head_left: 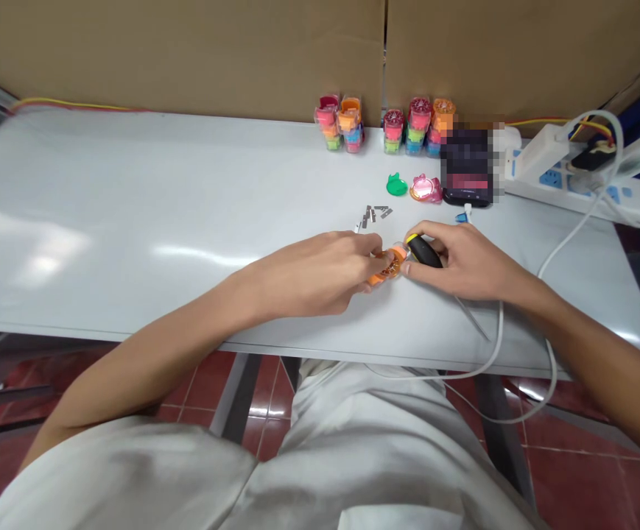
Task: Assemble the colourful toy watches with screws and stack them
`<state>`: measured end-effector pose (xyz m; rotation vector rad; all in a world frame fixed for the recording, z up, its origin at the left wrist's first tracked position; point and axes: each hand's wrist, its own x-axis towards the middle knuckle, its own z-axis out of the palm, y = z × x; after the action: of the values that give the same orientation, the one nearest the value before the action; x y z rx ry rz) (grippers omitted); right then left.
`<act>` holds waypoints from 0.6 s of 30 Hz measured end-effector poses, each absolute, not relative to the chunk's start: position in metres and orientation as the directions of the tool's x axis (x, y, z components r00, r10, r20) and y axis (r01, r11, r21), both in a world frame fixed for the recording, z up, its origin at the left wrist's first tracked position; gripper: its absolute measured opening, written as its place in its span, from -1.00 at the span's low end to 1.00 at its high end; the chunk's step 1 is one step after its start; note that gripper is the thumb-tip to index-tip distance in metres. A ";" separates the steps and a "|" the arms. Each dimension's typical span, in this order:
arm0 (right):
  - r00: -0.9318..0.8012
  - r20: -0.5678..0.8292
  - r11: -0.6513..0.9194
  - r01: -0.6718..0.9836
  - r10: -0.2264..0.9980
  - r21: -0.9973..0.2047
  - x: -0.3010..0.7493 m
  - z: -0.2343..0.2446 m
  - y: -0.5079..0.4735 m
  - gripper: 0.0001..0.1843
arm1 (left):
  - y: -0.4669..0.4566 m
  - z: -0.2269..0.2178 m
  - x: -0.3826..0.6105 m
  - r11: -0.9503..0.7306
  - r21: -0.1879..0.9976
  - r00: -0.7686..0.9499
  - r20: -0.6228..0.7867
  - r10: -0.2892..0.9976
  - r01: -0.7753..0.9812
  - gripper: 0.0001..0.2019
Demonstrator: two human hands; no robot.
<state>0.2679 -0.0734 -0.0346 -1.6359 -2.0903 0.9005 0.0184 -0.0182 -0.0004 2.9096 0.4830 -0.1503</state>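
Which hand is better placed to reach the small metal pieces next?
Probably left: the left hand lies nearest the small metal pieces, though it holds the orange plastic piece. The right hand sits farther off, gripping a black-handled tool.

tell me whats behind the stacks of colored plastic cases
Brown cardboard sheets stand behind the stacks; their seam runs down behind the stacks, so its bottom end is hidden.

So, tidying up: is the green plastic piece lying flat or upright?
Flat: the green plastic piece shows its round face, resting on the table.
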 end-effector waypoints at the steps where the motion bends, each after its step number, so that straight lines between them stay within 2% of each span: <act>1: -0.281 -0.127 0.128 0.733 0.951 -0.668 0.268 -0.034 -0.074 -0.71 | -0.017 -0.001 0.018 -0.931 0.166 0.943 -0.133 0.306 0.325 -0.63; 3: -0.277 -0.137 0.118 0.735 0.951 -0.668 0.267 -0.034 -0.074 -0.69 | -0.014 -0.002 0.017 -0.926 0.217 0.950 -0.115 0.291 0.310 -0.71; 6: -0.270 -0.118 0.133 0.753 0.956 -0.644 0.266 -0.032 -0.076 -0.73 | -0.009 -0.006 0.019 -0.897 0.353 0.959 -0.006 0.284 0.267 -0.83; 8: -0.268 -0.112 0.138 0.759 0.957 -0.636 0.266 -0.031 -0.076 -0.76 | -0.008 -0.009 0.022 -0.868 0.436 0.957 0.047 0.286 0.238 -0.79; 11: -0.256 -0.118 0.122 0.755 0.960 -0.645 0.267 -0.030 -0.075 -0.74 | -0.012 -0.015 0.026 -0.831 0.511 0.960 0.034 0.276 0.221 -0.78; 15: -0.213 -0.105 0.098 0.762 0.971 -0.640 0.271 -0.027 -0.072 -0.72 | -0.011 -0.019 0.029 -0.865 0.473 0.971 0.068 0.228 0.170 -0.81; 18: -0.212 -0.112 0.096 0.772 0.971 -0.628 0.273 -0.027 -0.072 -0.73 | 0.016 -0.013 0.033 -0.909 0.391 0.955 0.183 0.231 0.145 -0.79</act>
<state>0.2727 -0.0720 -0.0272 -1.7184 -2.0492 0.8369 0.0335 0.0156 -0.0133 2.7266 0.2722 0.3189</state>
